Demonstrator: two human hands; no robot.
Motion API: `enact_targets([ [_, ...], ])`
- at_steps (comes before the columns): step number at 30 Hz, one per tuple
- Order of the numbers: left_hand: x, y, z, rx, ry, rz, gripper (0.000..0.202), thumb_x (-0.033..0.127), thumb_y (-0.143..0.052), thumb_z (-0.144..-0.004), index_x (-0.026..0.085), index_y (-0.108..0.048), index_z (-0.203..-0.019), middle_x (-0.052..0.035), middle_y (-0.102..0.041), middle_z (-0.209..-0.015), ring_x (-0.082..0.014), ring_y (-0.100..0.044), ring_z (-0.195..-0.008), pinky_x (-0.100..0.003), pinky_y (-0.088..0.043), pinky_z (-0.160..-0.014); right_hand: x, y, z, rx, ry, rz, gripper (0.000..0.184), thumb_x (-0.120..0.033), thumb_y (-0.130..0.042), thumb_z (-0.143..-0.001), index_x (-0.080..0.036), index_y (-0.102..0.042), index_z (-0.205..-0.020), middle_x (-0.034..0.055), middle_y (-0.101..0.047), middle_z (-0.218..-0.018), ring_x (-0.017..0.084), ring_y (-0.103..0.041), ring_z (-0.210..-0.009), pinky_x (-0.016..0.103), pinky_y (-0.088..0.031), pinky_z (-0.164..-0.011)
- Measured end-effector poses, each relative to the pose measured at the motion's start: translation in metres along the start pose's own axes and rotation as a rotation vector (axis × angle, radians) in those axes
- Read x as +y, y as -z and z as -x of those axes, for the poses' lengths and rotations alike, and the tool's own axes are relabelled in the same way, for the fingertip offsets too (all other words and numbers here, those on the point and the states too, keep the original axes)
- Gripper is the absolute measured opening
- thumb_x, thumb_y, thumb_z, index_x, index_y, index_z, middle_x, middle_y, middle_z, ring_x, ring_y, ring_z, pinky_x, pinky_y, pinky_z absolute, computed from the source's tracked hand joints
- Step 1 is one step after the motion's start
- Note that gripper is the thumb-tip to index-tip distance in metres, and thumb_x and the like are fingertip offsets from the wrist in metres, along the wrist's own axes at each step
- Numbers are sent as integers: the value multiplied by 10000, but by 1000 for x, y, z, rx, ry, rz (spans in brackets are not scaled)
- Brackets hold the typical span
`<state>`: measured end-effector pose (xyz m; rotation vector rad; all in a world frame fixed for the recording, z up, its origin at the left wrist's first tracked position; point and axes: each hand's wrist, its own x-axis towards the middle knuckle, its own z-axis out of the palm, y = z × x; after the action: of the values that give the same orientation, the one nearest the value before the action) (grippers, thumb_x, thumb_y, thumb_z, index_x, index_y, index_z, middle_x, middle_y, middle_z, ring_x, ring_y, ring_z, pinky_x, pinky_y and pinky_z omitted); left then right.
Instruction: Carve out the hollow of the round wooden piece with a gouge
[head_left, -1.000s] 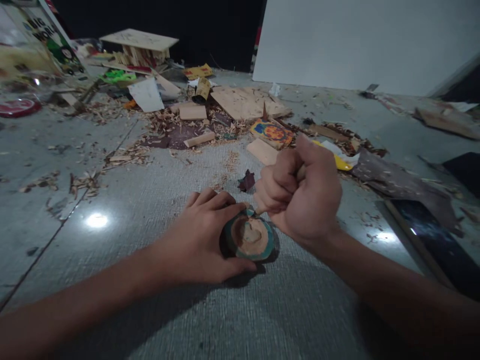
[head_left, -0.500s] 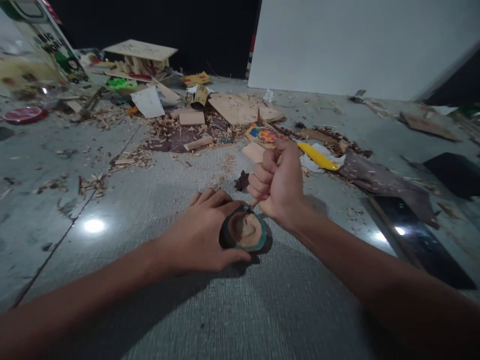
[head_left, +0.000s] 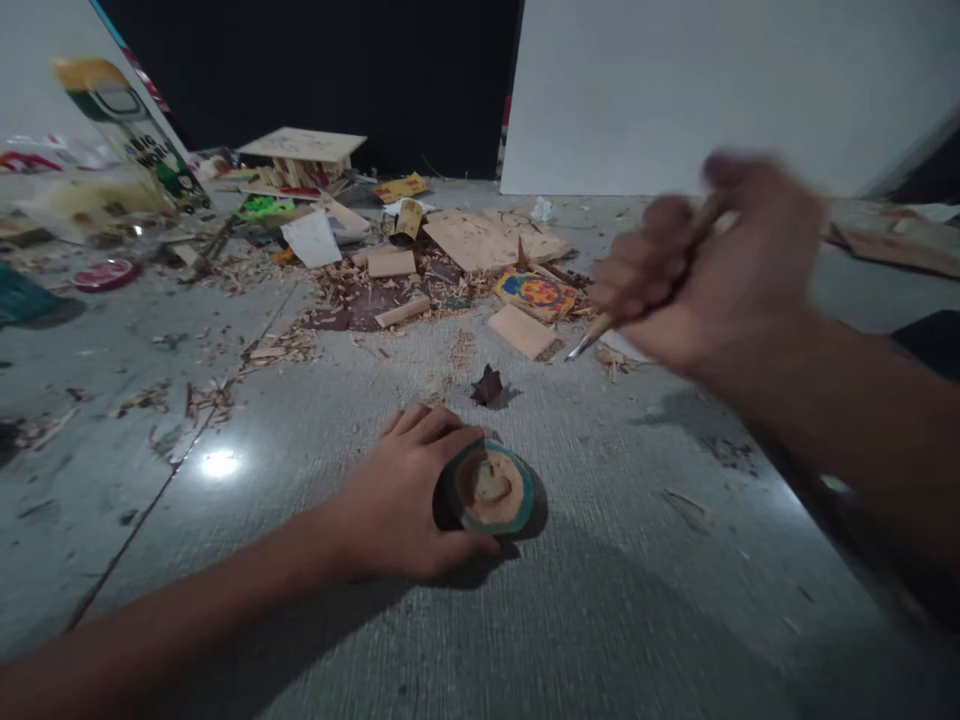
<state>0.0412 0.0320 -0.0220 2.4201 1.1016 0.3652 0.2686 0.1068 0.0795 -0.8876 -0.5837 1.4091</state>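
My left hand curls round a small round teal-rimmed pot on the concrete floor. Inside the rim shows a tan face with a raised curl and a darker brown side; whether it is carved wood or a filling I cannot tell. Up and to the right, blurred by motion, my right hand is wrapped round a slim wooden-handled tool. Its shiny tip points down and left, away from the pot. Just beyond the pot lies a dark brown crumpled scrap.
Wood shavings and flat wooden pieces litter the floor ahead, with a colourful card and a plywood board. Farther left are a red lid and a stack of sticks under a board. A white panel stands behind.
My right hand has lifted the tool off the pot and swung it up and to the right. My left hand still holds the pot. The view has shifted slightly.
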Motion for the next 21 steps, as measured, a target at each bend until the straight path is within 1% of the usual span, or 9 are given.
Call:
enact_targets([
  [2, 0, -1, 0, 17, 29, -3, 835, 722, -771, -595, 188, -623, -1220, -111, -637, -1137, -322, -544, -1034, -504, -436, -939, -30, -6, -6, -234, 217, 331, 634, -515, -192, -1014, -214, -346, -477, -47, -209, -398, 85, -258, -351, 270, -219, -391],
  [5, 0, -1, -1, 40, 57, 13, 819, 756, -781, -538, 188, -635, -1109, -94, -651, -1065, -313, -549, -994, -487, -439, -909, -39, -18, -7, -334, 302, 306, 696, -467, -64, -1022, -210, -336, -436, -33, -275, -409, 85, -335, -365, 301, -295, -444],
  [6, -1, -1, -1, 46, 58, 23, 815, 765, -782, -528, 193, -634, -1090, -87, -653, -1050, -309, -550, -987, -482, -438, -905, -32, -23, -4, -349, 272, 241, 675, -444, -68, -1018, -214, -295, -426, -32, -253, -394, 92, -306, -356, 295, -279, -426],
  [8, -2, -2, -1, 59, 53, 45, 818, 773, -785, -522, 204, -633, -1089, -77, -653, -1035, -305, -551, -981, -470, -437, -901, -6, -28, 7, -405, 119, 169, 634, -513, -178, -984, -231, -256, -422, -59, -115, -390, 92, -110, -331, 272, -114, -347],
  [9, -3, -2, -1, 72, 50, 51, 821, 777, -786, -520, 208, -632, -1091, -76, -652, -1029, -305, -551, -978, -464, -437, -895, 9, -29, 13, -458, 17, 158, 616, -522, -205, -969, -234, -212, -423, -60, -88, -405, 94, -81, -341, 275, -80, -340],
  [11, -4, -3, -1, 95, 34, 61, 834, 783, -787, -515, 209, -629, -1099, -77, -651, -1012, -304, -553, -963, -454, -437, -877, 38, -27, 26, -566, -116, 139, 591, -487, -222, -958, -237, -158, -426, -57, -61, -419, 98, -74, -353, 280, -105, -350],
  [14, -6, -5, -1, 114, 6, 70, 804, 798, -777, -518, 201, -632, -1036, -78, -648, -967, -296, -556, -923, -445, -433, -839, 68, -17, 36, -709, -155, 168, 562, -466, -397, -905, -230, -184, -441, -62, -108, -416, 88, -122, -361, 264, -182, -375],
  [16, -8, -6, -1, 122, -12, 73, 767, 801, -768, -534, 199, -631, -988, -75, -643, -949, -290, -556, -908, -444, -427, -828, 79, -11, 37, -744, -168, 168, 550, -450, -485, -863, -226, -201, -449, -67, -128, -413, 81, -129, -360, 254, -191, -380],
  [21, -11, -9, -1, 152, -37, 81, 757, 794, -768, -549, 190, -626, -984, -72, -642, -938, -285, -548, -893, -443, -415, -804, 88, -3, 31, -791, -150, 156, 537, -422, -487, -888, -216, -230, -464, -71, -155, -419, 75, -132, -362, 253, -188, -383],
])
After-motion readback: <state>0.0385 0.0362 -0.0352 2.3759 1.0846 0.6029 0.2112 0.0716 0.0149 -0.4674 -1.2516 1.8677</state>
